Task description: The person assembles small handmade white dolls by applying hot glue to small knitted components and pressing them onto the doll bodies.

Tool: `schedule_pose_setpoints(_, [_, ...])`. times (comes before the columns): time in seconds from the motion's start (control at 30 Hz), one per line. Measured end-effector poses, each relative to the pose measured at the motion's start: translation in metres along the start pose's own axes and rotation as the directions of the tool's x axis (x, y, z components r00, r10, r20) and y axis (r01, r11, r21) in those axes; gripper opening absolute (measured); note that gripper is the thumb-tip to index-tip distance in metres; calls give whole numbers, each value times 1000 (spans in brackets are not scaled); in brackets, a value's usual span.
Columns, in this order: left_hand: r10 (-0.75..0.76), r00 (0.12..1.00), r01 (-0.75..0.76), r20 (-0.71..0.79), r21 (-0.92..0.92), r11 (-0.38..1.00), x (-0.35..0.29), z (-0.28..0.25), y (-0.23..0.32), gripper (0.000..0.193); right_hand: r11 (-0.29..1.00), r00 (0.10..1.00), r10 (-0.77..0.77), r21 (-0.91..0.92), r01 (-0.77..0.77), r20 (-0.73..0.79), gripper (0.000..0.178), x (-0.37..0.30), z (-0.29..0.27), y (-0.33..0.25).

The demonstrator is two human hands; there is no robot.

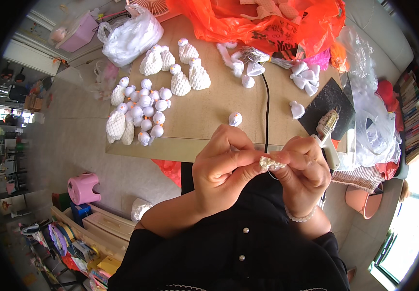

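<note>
In front of my chest, just off the table's near edge, my left hand and my right hand are closed in pinches on a small cream-white textured piece. It looks knitted or crocheted, and the fingertips hide part of it. A single white ball with orange marks lies on the table beyond my left hand. Farther left sits a cluster of similar white balls. Several white knitted figures with small heads stand around them. Past my right hand, a glue gun rests on a black mat.
A black cable runs across the table. White fabric pieces and a wire bundle lie toward the back, near a red plastic bag. A white bag is at the far left; a pink stool stands on the floor.
</note>
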State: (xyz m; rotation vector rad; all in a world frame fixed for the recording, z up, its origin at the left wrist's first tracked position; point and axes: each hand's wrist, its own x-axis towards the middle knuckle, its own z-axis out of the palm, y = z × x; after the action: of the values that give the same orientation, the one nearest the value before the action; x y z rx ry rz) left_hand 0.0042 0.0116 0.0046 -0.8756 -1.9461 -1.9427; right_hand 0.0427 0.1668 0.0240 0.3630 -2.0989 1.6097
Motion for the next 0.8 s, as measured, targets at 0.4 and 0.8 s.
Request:
schedule_pose_setpoints(0.4, [45,998,-47,35,57,997,3,-4,4,11,999,986,30,-37,-24,164,15,6,-12,-1])
schedule_pose_setpoints(0.8, [107,994,-107,11,117,987,6,-2,4,11,990,990,-68,-114,83,124,15,6,-4,0])
